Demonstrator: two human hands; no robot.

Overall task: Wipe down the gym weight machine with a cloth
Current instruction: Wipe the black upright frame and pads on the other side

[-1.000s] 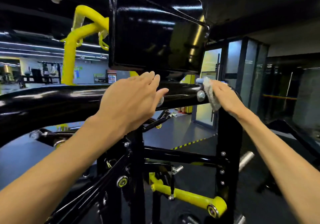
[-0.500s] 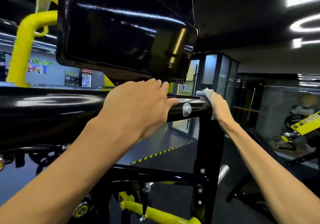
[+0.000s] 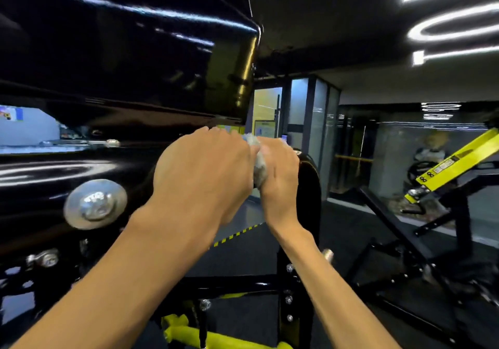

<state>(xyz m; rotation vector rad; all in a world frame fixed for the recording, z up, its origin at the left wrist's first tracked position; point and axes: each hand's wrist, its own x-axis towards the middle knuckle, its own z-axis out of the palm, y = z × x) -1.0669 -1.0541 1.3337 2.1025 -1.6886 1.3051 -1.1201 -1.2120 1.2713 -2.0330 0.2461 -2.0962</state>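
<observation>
Closing together, my left hand [image 3: 205, 175] meets my right hand [image 3: 278, 170] gripping the cloth [image 3: 259, 167]; left grip unclear, so refold before wiping the black crossbar [image 3: 54, 170]

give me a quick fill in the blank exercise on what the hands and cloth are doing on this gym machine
1. The crumpled white cloth sits between the left hand and the ____ hand.
2. Both hands meet at the end of the glossy ____ horizontal bar.
3. The large round bolt head on that bar is ____ in colour.
4. The lever low on the frame is painted ____.

Missing words: right; black; silver; yellow
</observation>
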